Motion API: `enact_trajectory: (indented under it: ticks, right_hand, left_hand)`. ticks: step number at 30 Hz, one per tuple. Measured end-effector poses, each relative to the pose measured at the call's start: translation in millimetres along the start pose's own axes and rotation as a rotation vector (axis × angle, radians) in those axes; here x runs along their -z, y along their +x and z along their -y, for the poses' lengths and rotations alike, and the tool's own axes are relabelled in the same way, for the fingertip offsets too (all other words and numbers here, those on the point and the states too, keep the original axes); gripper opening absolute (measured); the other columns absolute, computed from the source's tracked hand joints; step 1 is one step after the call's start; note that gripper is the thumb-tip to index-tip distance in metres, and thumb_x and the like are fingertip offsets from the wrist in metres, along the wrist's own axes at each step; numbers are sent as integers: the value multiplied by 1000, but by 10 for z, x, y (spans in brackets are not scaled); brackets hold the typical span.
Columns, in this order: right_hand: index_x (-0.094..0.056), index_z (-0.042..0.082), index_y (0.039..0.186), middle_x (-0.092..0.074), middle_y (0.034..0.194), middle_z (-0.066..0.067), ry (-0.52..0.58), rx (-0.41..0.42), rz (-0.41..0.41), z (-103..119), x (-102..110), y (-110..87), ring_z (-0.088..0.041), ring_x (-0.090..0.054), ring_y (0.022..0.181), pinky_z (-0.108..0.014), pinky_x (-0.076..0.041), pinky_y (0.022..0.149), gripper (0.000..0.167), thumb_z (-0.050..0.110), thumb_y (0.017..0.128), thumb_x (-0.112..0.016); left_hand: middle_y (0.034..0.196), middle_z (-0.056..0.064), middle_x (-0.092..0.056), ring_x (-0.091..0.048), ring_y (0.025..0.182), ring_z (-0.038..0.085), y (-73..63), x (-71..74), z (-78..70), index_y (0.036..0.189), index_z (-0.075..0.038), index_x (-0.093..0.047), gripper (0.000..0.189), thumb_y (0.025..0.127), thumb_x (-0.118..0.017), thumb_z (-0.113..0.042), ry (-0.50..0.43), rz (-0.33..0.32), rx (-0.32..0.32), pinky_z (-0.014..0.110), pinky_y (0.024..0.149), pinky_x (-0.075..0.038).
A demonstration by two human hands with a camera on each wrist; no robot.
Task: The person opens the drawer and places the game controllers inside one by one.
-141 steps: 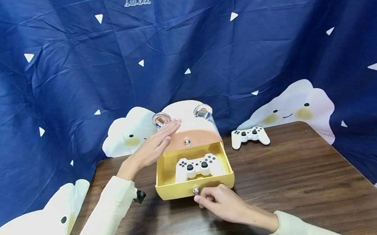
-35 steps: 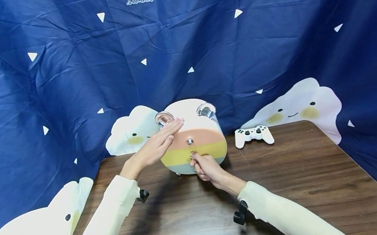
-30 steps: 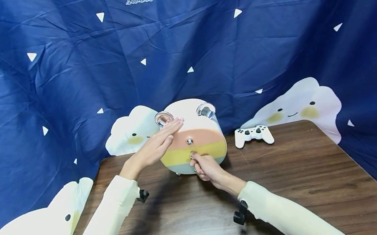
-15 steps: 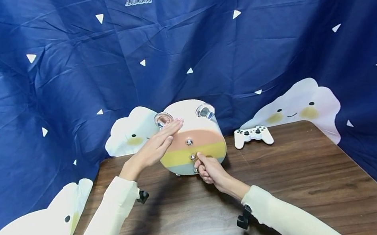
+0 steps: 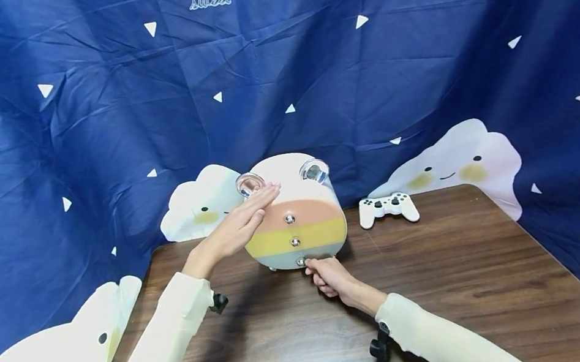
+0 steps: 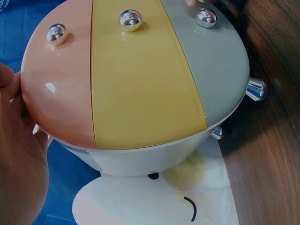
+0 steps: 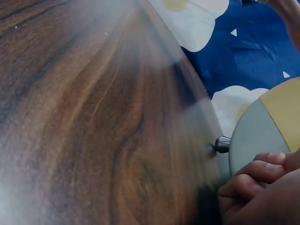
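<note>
A rounded mini chest of drawers (image 5: 298, 235), white-topped, has a peach, a yellow and a grey-green drawer front, each with a silver knob. All three fronts sit flush. My left hand (image 5: 240, 222) lies with straight fingers along its upper left side; the left wrist view shows the fingers (image 6: 14, 93) at the peach edge. At the lowest front, my right hand (image 5: 331, 277) has curled fingers, its fingertips right beside the bottom knob (image 6: 206, 18), which still shows whole in the left wrist view. Those curled fingers (image 7: 255, 176) partly cover the grey-green front in the right wrist view.
On the brown wooden table (image 5: 474, 266), a white game controller (image 5: 388, 209) lies right of the chest near the back edge. Two shiny ring-shaped ears (image 5: 314, 172) stick up from the chest. A blue curtain (image 5: 272, 53) with clouds hangs close behind.
The yellow drawer, earlier pulled out with a white controller inside, is pushed in. My right hand has left the middle knob and moved down beside the bottom one. The left hand stays put.
</note>
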State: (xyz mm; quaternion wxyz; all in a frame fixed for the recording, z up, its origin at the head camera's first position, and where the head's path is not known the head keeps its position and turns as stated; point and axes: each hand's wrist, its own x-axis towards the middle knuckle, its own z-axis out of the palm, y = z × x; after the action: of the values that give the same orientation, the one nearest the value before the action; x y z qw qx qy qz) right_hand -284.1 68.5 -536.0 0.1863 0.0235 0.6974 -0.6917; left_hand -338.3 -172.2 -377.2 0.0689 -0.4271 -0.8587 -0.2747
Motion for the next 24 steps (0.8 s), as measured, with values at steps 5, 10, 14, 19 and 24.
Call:
enact_trajectory:
  ticks: [5,10,14,19,24]
  right_hand:
    - [-69,-5,112,-45,51,11,21,-28,25,-25,-32,34,1,-31,38,-16,-23,37,45,38,106,-57]
    - [-69,-8,120,-50,53,11,62,-25,53,-17,-70,86,2,-34,39,-15,-24,37,49,38,107,-57]
    - [-68,-9,125,-50,54,12,79,-18,75,-9,-107,124,2,-34,39,-14,-25,38,51,38,109,-54]
    - [-65,-10,126,-46,53,11,74,1,74,-5,-161,138,1,-33,39,-14,-25,38,51,36,111,-50]
    - [-66,-8,120,-43,52,11,67,10,56,-22,-187,127,0,-32,40,-15,-25,37,48,36,110,-50]
  left_hand:
    - [176,-5,-29,-21,166,18,-4,-3,-7,169,-21,-34,51,118,-34,-24,-2,4,4,39,138,-14]
    - [176,-5,-30,-22,166,19,-7,-2,-9,168,-21,-34,51,117,-35,-23,-7,1,5,40,138,-15]
    - [176,-5,-29,-21,166,18,-10,-4,-10,169,-21,-34,51,117,-34,-24,-6,1,8,39,138,-14]
    - [176,-8,-29,-20,166,15,-13,-1,-8,169,-22,-34,51,118,-34,-24,-6,0,10,37,138,-14]
    - [176,-7,-30,-21,166,16,-15,-6,2,168,-21,-35,51,117,-35,-23,-4,-4,7,38,138,-15]
